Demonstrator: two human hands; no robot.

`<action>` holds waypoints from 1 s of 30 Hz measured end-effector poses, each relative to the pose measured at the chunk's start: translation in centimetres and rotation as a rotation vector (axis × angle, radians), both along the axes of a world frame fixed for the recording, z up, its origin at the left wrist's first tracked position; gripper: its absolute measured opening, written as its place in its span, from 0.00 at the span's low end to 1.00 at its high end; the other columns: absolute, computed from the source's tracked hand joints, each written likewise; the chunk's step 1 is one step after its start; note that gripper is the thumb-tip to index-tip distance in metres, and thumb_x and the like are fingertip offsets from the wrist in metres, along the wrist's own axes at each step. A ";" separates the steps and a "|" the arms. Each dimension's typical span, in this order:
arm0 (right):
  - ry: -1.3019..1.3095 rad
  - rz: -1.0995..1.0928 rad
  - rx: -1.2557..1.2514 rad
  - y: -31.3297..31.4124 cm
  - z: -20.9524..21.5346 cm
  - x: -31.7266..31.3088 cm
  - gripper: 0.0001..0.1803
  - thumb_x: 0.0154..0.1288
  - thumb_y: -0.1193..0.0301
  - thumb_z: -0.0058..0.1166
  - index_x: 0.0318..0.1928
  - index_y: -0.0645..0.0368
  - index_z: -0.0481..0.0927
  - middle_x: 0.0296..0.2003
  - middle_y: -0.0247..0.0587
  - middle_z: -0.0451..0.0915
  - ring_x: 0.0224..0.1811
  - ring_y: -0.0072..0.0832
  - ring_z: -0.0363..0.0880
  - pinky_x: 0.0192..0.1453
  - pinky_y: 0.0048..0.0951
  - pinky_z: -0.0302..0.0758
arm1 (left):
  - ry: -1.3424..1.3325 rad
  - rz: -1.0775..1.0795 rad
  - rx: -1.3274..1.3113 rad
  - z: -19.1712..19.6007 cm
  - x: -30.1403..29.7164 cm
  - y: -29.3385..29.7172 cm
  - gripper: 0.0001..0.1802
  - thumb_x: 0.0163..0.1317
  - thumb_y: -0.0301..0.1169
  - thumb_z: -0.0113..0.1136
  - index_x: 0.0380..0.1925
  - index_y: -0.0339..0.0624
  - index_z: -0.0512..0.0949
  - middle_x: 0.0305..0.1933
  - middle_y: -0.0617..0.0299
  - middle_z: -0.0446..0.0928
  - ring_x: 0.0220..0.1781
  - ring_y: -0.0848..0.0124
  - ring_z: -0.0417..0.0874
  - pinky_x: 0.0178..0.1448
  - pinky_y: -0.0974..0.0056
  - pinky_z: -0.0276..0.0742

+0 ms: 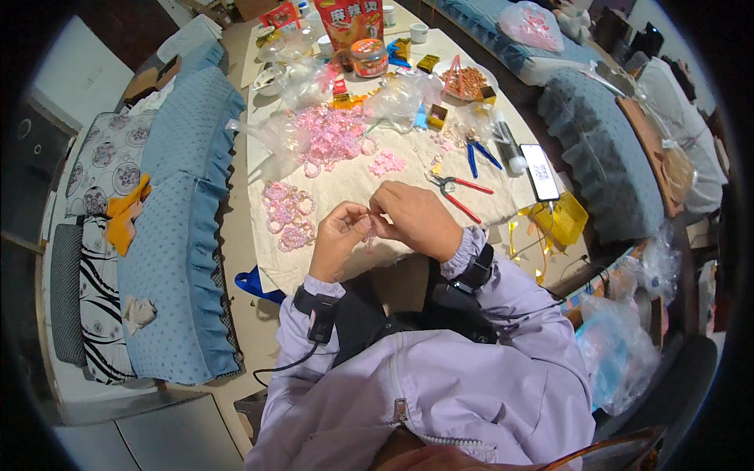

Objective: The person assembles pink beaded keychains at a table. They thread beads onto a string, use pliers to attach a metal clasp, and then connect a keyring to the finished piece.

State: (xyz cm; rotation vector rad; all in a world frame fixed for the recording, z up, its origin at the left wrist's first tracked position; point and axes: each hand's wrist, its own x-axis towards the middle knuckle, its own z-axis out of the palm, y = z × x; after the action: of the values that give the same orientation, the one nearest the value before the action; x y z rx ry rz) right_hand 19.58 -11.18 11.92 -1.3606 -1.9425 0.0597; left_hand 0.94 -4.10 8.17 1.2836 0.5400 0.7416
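Note:
My left hand and my right hand meet fingertip to fingertip over the near edge of the cloth-covered table. Both are closed in a pinch on a small strand of pink beads, most of it hidden by the fingers. Left of my hands lies a group of finished-looking pink beaded bracelets. A larger heap of pink bracelets sits farther back, and a small pile of pink beads lies just beyond my fingers. Red-handled pliers rest right of my right hand, with blue-handled pliers behind them.
A phone lies at the table's right edge beside a yellow basket. At the back stand a lidded jar, a red food pouch and a plate of nuts. Blue-covered sofas flank the table.

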 end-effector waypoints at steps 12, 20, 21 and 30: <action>0.100 -0.002 -0.101 0.1 -0.4 -0.5 0.12 0.61 0.66 0.62 0.39 0.57 0.75 0.34 0.44 0.79 0.37 0.44 0.82 0.37 0.41 0.78 | 0.040 -0.003 -0.018 0.3 -0.3 -0.4 0.10 0.72 0.33 0.60 0.47 0.40 0.79 0.34 0.69 0.77 0.32 0.83 0.72 0.35 0.75 0.64; 0.045 0.037 -0.121 -0.1 0.2 -0.4 0.13 0.61 0.67 0.62 0.41 0.58 0.74 0.36 0.45 0.78 0.38 0.46 0.81 0.38 0.42 0.78 | 0.076 -0.129 -0.003 0.4 -0.3 -0.5 0.13 0.77 0.36 0.54 0.47 0.37 0.78 0.32 0.68 0.76 0.31 0.83 0.73 0.34 0.75 0.66; 0.056 0.034 -0.143 -0.2 0.2 -0.4 0.13 0.61 0.66 0.62 0.41 0.58 0.74 0.36 0.45 0.78 0.37 0.46 0.82 0.38 0.42 0.78 | 0.085 -0.118 0.018 0.4 -0.4 -0.4 0.13 0.77 0.36 0.55 0.46 0.36 0.79 0.32 0.68 0.77 0.31 0.83 0.74 0.34 0.75 0.67; 0.104 0.004 -0.116 -0.2 -0.1 -0.5 0.12 0.62 0.65 0.61 0.39 0.58 0.76 0.34 0.47 0.79 0.34 0.47 0.82 0.36 0.41 0.78 | 0.091 -0.046 0.163 -0.6 -0.2 -0.2 0.12 0.76 0.33 0.56 0.44 0.35 0.80 0.35 0.65 0.80 0.36 0.79 0.79 0.41 0.71 0.77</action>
State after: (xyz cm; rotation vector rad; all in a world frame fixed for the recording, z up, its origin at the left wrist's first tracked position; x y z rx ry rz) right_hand 19.12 -11.36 11.85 -1.4001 -1.8792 0.2434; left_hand 0.72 -4.31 7.59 1.4819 0.5302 0.7020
